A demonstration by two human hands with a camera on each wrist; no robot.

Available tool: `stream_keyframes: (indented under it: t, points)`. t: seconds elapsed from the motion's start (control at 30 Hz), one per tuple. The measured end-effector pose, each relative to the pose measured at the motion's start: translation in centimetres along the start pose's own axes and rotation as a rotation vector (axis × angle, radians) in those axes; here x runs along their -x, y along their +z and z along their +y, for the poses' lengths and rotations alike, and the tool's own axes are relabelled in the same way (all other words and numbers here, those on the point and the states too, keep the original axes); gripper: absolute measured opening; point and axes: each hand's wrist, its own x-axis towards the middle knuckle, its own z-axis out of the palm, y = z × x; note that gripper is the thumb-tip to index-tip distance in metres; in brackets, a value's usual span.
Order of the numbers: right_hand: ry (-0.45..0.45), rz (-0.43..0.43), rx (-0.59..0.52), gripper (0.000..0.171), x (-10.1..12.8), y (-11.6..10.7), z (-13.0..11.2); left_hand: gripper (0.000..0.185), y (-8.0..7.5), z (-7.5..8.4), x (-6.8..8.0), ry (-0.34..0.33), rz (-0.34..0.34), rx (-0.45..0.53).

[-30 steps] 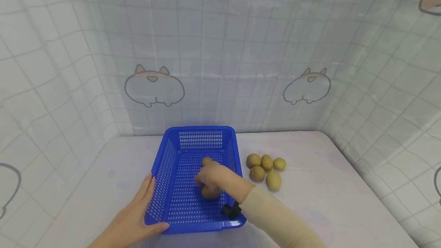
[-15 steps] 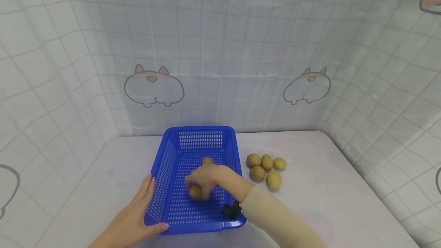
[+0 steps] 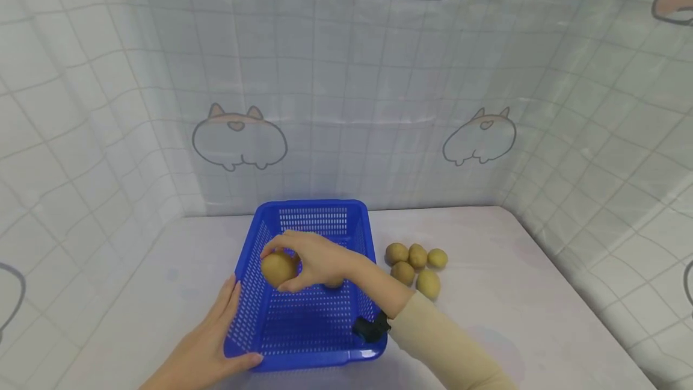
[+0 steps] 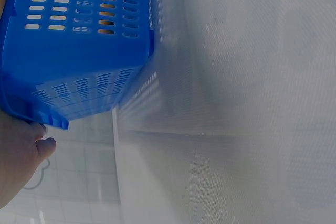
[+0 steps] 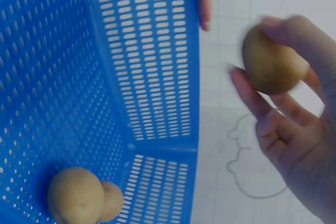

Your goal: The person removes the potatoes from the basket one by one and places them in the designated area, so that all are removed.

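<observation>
A potato (image 3: pixel 278 268) is pinched between the thumb and fingers of my right hand (image 3: pixel 311 257), raised over the left part of the blue plastic basket (image 3: pixel 305 359). The right wrist view shows the same potato (image 5: pixel 270 61), slightly blurred. Two more potatoes sit in the basket: a larger one (image 5: pixel 76 195) and another (image 5: pixel 112 201) partly behind it. In the head view my right hand covers most of these. At the basket's near left corner rests my left hand (image 3: pixel 206 342), its straight fingers along the left side and its thumb on the front rim.
Several potatoes (image 3: pixel 402 272) lie in a group on the white tabletop (image 3: pixel 487 294), right of the basket. A small black device (image 3: pixel 370 328) sits at my right wrist. A grid-patterned sheet with dog drawings (image 3: pixel 346 107) stands around the table's back and sides.
My right hand first moved left low inside the basket with the potato, then lifted it up and farther left. My left hand stays at the basket's corner.
</observation>
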Motion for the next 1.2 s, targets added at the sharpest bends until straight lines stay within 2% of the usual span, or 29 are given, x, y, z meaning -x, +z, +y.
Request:
stream_keyframes:
  t: [0.17, 0.33, 0.47, 0.67, 0.83, 0.97, 1.2]
  points:
    - [-0.035, 0.210, -0.092, 0.059, 0.8, -0.7, -0.9, 0.120, 0.2, 0.3, 0.1, -0.033, -0.028, 0.010]
    - [-0.056, 0.326, -0.153, 0.060, 1.6, -1.3, -1.3, 0.120, 0.3, 0.5, 0.2, -0.052, -0.052, 0.015]
    - [-0.073, 0.359, -0.165, 0.060, 2.1, -1.7, -1.4, 0.120, 0.4, 0.6, 0.2, -0.048, -0.049, 0.003]
    - [-0.086, 0.392, -0.178, 0.060, 3.1, -2.0, -1.7, 0.119, 0.6, 0.8, 0.1, -0.075, -0.082, 0.004]
    - [-0.085, 0.411, -0.164, 0.060, 4.0, -2.4, -2.0, 0.118, 0.7, 1.1, 0.3, -0.064, -0.070, 0.000]
    - [-0.085, 0.441, -0.182, 0.061, 5.2, -3.0, -2.3, 0.118, 0.8, 1.2, 0.4, -0.067, -0.062, -0.005]
    - [-0.051, 0.476, -0.161, 0.060, 8.0, -4.2, -2.2, 0.121, 0.8, 1.1, 0.4, -0.117, -0.089, -0.042]
